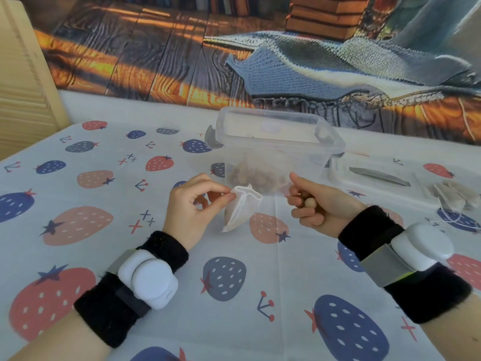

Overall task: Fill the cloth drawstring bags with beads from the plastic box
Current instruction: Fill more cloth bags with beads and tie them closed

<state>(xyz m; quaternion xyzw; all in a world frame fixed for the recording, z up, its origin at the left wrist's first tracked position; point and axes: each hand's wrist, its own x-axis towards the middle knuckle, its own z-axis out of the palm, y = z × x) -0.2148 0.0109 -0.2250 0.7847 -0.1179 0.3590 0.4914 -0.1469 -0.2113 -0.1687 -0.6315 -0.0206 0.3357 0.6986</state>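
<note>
A clear plastic box (276, 142) stands open on the table, with brownish beads (250, 175) heaped in its bottom. In front of it my left hand (192, 204) pinches the rim of a small white cloth drawstring bag (240, 208), whose mouth gapes toward the right while its lower end rests on the tablecloth. My right hand (317, 204) is curled around a few wooden beads (309, 203), a short way right of the bag's mouth. One round bead shows between the fingers.
The box lid (377, 175) lies flat to the right of the box. Several more cloth bags (455, 195) with loose strings lie at the right edge. A strawberry-print tablecloth (234, 282) covers the table. A printed backdrop (234, 48) hangs behind; a wooden board (23, 82) stands left.
</note>
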